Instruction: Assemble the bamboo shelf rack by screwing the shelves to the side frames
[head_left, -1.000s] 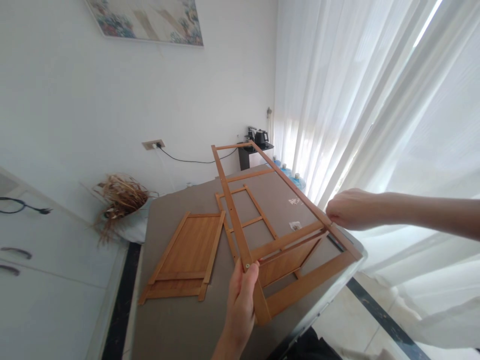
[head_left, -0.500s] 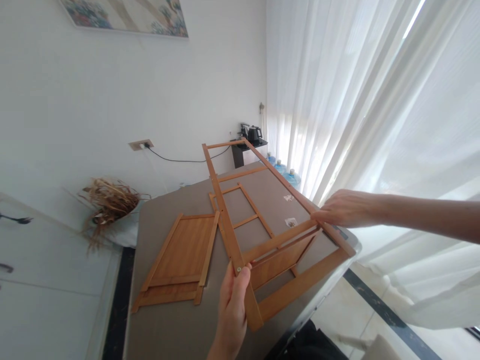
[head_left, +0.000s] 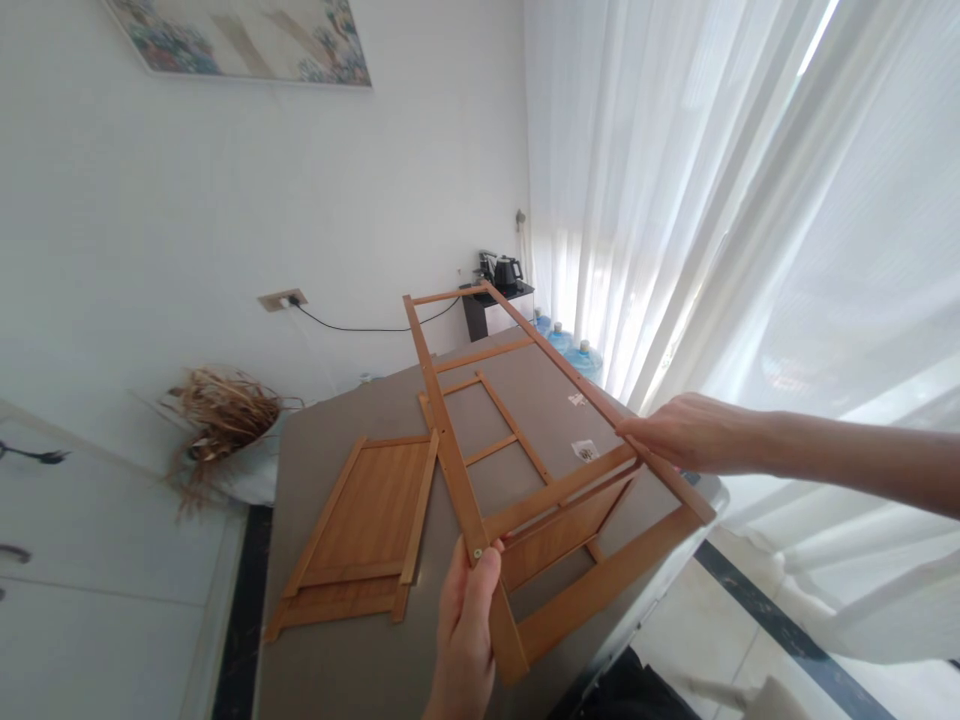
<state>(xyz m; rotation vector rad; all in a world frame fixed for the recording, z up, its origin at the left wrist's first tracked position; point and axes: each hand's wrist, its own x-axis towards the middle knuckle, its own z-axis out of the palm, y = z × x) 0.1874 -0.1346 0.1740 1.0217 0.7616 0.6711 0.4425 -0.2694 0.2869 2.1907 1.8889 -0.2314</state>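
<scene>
A long wooden frame with crossbars is held tilted above the table by both hands. My left hand grips its near left rail, thumb on top beside a round metal fastener. My right hand is closed on the right rail, close to where a crossbar meets it. Beneath this frame, a wooden panel shows through the opening; whether it is joined to the frame I cannot tell. Another wooden frame lies farther back under it. Two slatless wooden panels lie stacked at the left.
The grey table carries small plastic bags of hardware. Behind it stand a black kettle on a small cabinet and blue water bottles. Dried plants stand at left, sheer curtains at right. A chair is near the front.
The view has shifted slightly, so the room and table sit a little lower. Both hands keep their hold on the wooden frame, whose near end appears slightly lower.
</scene>
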